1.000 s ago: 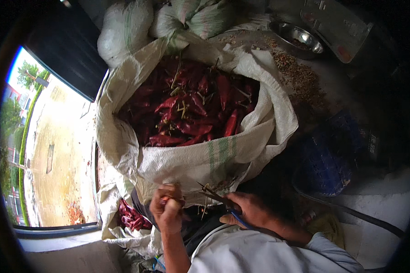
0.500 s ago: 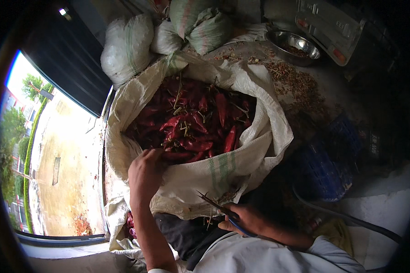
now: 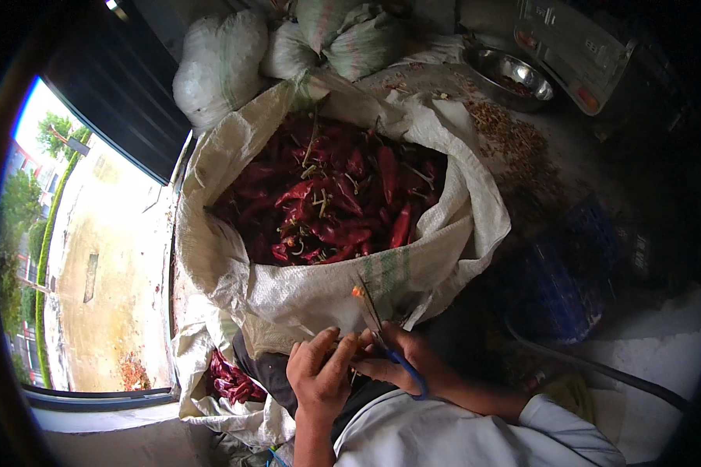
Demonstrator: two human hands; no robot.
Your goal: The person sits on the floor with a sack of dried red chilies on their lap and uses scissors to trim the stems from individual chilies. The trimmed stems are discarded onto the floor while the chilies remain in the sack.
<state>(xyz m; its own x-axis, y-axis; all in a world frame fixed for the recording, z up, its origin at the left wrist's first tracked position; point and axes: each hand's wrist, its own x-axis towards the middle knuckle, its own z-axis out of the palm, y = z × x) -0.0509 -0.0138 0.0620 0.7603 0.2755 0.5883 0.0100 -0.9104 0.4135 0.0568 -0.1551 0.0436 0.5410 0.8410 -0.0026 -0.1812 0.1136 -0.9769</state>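
Observation:
A large white woven sack (image 3: pixel 210 257) stands open in front of me, full of dried red chilies (image 3: pixel 335 202). Just below its near rim my two hands meet. My right hand (image 3: pixel 413 362) grips blue-handled scissors (image 3: pixel 378 327) whose thin blades point up against the sack wall. My left hand (image 3: pixel 319 373) is curled beside the blades, its fingers closed on a dried chili that is mostly hidden; a small orange tip (image 3: pixel 357 292) shows by the blade ends.
A smaller bag with red chilies (image 3: pixel 230 377) lies by my left knee. Tied white sacks (image 3: pixel 218 62) stand behind, with a steel bowl (image 3: pixel 514 78), scattered seeds (image 3: pixel 514 140) and a blue crate (image 3: pixel 568 288) at the right. An open edge over a yard (image 3: pixel 101 257) is at the left.
My left hand reached up into the sack's chilies, then came back down to the scissors. The right hand with the scissors stayed near my lap.

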